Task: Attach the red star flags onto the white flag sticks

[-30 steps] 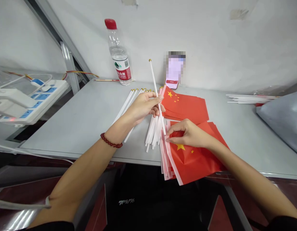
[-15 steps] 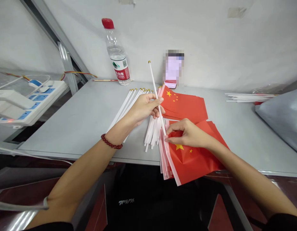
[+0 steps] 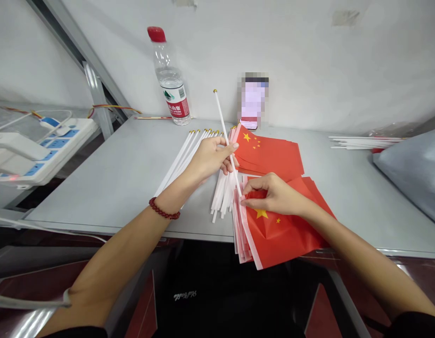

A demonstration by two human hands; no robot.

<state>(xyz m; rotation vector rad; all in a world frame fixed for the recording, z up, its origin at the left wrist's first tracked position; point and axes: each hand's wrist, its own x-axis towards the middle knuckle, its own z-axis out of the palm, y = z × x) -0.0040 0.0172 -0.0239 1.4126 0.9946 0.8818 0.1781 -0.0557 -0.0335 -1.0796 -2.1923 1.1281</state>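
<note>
My left hand (image 3: 214, 157) is closed around a thin white flagpole (image 3: 220, 112) with a gold ball at its top end. The pole leans, its lower tip at the corner of the white sleeve of a red flag (image 3: 284, 239). Between thumb and forefinger, my right hand (image 3: 273, 195) pinches that sleeve corner. Whether the tip is inside the sleeve I cannot tell. More loose flags lie beneath this one, overhanging the table's front edge. Behind them rests a stack of red flags on poles (image 3: 273, 150). Left of it, several bare white poles (image 3: 178, 159) lie partly under my left arm.
A water bottle (image 3: 173, 94) and a propped phone (image 3: 253, 101) stand against the wall. A power strip (image 3: 58, 150) with cables is on the left. At the right lie more white poles (image 3: 365, 142) beside a grey bag (image 3: 414, 169). The grey table (image 3: 97, 188) ends near my lap.
The pole's top has tilted slightly left. The flag's lower corner has shifted a little up and left. Both hands keep their grip, nearly still.
</note>
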